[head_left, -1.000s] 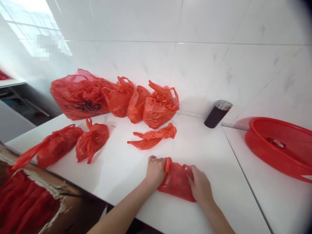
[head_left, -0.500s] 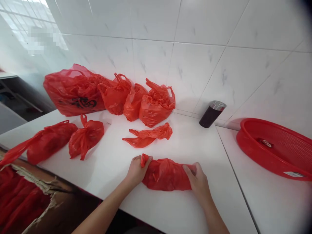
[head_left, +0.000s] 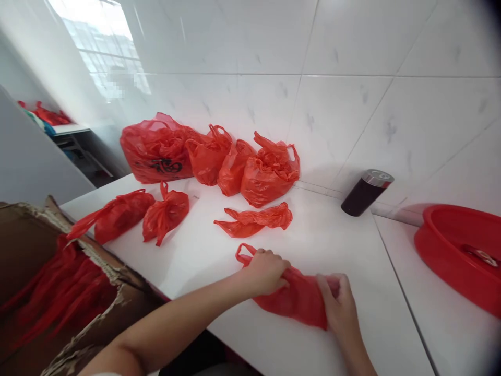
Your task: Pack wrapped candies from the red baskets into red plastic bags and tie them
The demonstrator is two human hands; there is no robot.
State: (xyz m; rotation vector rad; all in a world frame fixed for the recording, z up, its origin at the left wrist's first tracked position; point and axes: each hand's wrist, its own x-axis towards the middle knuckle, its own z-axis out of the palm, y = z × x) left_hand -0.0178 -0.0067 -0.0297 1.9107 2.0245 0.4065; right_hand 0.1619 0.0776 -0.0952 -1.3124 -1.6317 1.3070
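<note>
On the white table (head_left: 203,245) near its front edge lies a filled red plastic bag (head_left: 299,300), with its handle loop sticking out at the left end. My left hand (head_left: 268,272) presses down over the bag's left part, fingers curled into the plastic. At the bag's right end, my right hand (head_left: 341,300) pinches the plastic between thumb and fingers. A flattened, crumpled red bag (head_left: 260,219) lies just behind. Two knotted red bags (head_left: 166,211) rest at the left of the table.
Several full red bags (head_left: 270,175) stand along the tiled wall. A dark cylinder with a silver lid (head_left: 366,193) stands behind at the right, beside a red plastic basket (head_left: 450,261). At the lower left is a torn cardboard box (head_left: 23,224) holding red bags.
My left hand has moved from the bag's left end onto its top, freeing the handle loop. The bag's right end has tilted toward me. The view has turned left.
</note>
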